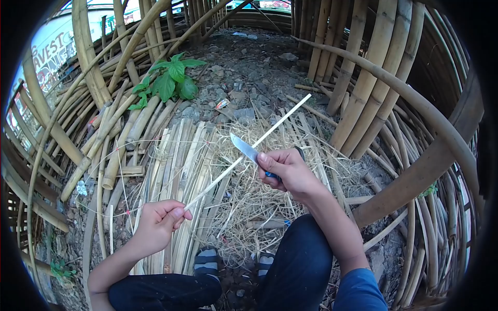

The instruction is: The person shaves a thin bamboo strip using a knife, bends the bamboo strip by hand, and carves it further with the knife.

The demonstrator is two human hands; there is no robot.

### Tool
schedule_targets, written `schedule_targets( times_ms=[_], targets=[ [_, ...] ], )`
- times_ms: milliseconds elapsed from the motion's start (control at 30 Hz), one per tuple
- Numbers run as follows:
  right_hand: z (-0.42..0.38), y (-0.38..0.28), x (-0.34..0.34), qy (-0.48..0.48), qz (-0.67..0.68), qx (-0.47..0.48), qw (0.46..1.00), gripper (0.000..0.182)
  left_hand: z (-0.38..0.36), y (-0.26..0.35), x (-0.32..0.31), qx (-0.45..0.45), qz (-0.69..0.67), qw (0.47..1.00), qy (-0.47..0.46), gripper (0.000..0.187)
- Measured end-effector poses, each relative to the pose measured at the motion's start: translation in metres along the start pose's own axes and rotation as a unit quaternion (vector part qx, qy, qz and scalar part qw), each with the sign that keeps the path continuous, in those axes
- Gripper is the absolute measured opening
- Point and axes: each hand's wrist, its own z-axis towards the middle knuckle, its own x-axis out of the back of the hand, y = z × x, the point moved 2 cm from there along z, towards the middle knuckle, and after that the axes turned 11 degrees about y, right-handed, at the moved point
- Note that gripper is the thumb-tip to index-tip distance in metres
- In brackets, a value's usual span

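My left hand [161,224] pinches the lower end of a thin, pale bamboo strip [218,179], which slants up and away to the right. A knife [244,147] with a blue handle is gripped in my right hand [288,173], thumb pressed near the base of the blade. The blade overlaps the strip around its middle, its tip pointing up and left. Most of the handle is hidden inside my fingers. Below both hands, a heap of fine shavings [259,207] covers the ground beside a row of split bamboo slats [179,155].
Thick upright bamboo poles [381,72] and a curved pole [404,90] stand on the right. Bamboo poles [104,119] lie piled at the left around a leafy green plant [171,80]. Stony ground [233,67] stretches ahead. A thin string [122,168] runs over the left side.
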Motion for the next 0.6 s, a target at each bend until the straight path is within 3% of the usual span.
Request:
schedule_targets(
  times_ms=[333,600],
  targets=[
    [0.004,-0.003,0.019,0.057,-0.004,0.054,0.997,0.04,-0.004,0.007,0.006,-0.039,0.024,0.998,0.031,0.019],
    [0.0,-0.002,0.026,0.077,-0.033,0.039,0.996,0.039,-0.011,-0.001,0.017,-0.039,0.035,0.998,0.037,0.019]
  ],
)
